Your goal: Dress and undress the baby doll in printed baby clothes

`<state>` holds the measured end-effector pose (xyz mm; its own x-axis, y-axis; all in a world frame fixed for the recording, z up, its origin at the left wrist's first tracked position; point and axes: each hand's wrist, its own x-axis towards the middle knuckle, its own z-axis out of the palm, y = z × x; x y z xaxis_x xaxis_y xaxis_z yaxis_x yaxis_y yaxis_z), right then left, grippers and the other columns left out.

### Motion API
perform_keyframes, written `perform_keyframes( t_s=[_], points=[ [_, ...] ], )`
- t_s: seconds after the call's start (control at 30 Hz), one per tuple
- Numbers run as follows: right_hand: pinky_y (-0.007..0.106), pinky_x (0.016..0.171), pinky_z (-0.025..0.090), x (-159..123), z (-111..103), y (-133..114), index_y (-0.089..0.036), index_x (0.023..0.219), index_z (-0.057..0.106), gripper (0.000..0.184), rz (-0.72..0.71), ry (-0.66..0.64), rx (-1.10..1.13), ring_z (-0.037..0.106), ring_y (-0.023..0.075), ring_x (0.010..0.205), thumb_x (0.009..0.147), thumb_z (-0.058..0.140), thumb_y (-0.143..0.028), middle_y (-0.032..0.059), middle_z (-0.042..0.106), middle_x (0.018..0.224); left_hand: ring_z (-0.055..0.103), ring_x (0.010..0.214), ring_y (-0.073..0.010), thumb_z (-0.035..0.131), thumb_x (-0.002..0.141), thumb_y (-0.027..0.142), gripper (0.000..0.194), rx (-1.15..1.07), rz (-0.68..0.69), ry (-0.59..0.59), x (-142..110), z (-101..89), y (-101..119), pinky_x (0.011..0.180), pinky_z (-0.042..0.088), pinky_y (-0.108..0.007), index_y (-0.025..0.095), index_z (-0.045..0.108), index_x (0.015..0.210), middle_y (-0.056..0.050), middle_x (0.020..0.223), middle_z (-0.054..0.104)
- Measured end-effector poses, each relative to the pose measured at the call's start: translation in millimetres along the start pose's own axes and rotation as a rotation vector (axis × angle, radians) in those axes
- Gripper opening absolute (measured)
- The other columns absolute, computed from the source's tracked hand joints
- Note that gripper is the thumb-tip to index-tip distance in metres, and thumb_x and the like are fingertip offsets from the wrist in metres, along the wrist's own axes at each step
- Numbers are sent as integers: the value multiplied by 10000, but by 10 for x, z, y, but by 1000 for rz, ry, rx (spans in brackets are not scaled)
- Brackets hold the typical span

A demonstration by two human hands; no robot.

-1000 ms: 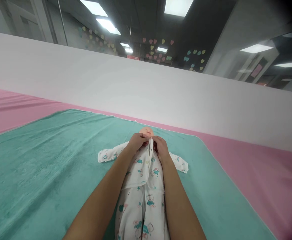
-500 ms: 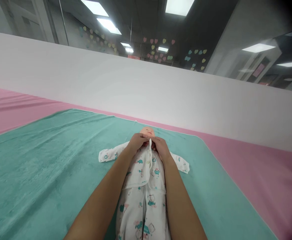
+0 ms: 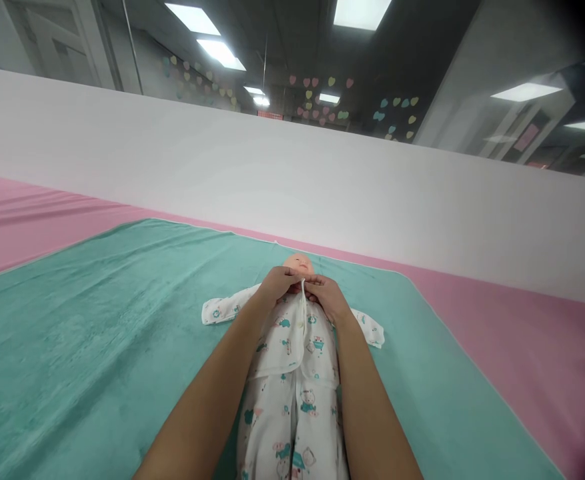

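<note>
A baby doll (image 3: 299, 262) lies on its back, its head pointing away from me. It wears a white printed baby jacket (image 3: 279, 343) and matching trousers (image 3: 267, 427). My left hand (image 3: 279, 281) pinches the jacket's front edge at the neckline, just below the doll's chin. Right beside it, my right hand (image 3: 326, 297) has its fingers closed on the other side of the same collar. Below the hands the front edges overlap, with a button (image 3: 301, 325) showing partway down. Both sleeves stretch out sideways. My fingertips hide the top fastening.
A green blanket (image 3: 122, 320) is spread under the doll over a pink sheet (image 3: 532, 327). Behind it runs a low white wall (image 3: 272, 180), topped by glass with heart stickers (image 3: 315, 100) and reflected ceiling lights.
Both hands stay at the collar with small finger movements. My right hand has turned slightly and its wrist sits a little further right. The whole view has shifted slightly.
</note>
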<state>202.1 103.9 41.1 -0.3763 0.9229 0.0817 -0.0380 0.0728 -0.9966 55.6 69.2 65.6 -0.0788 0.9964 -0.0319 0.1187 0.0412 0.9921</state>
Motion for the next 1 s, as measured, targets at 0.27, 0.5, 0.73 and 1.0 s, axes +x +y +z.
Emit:
perform_keyframes(
  t_s=[0.27,0.5,0.73,1.0],
  points=[
    [198,485,345,29,-33,28,-143,839,666,271,-27,-10,-104,436,63,514,649,648,-335,-12,554,631,420,497,-118,594,639,212,308,327,102,82,47,64,97,465,269,-233,181,434,378,13,400,392],
    [220,498,347,37,-45,47,-157,853,663,293,-1,-10,-59,440,69,521,612,671,-323,-3,585,674,468,606,-145,546,574,66,217,284,100,113,52,77,100,555,315,-238,182,470,407,6,446,425],
    [213,493,342,44,-37,53,-164,861,657,283,-41,-11,-52,444,69,528,623,672,-316,-14,560,656,447,467,-77,565,666,136,142,10,-50,4,-76,-18,116,438,324,-189,136,631,792,26,523,512],
    [205,463,331,58,-33,75,-162,860,604,282,-74,19,-61,436,62,501,630,670,-312,-29,527,657,468,456,-73,633,660,158,81,-91,-84,-8,-70,-34,101,409,329,-178,121,632,731,12,527,547]
  ],
)
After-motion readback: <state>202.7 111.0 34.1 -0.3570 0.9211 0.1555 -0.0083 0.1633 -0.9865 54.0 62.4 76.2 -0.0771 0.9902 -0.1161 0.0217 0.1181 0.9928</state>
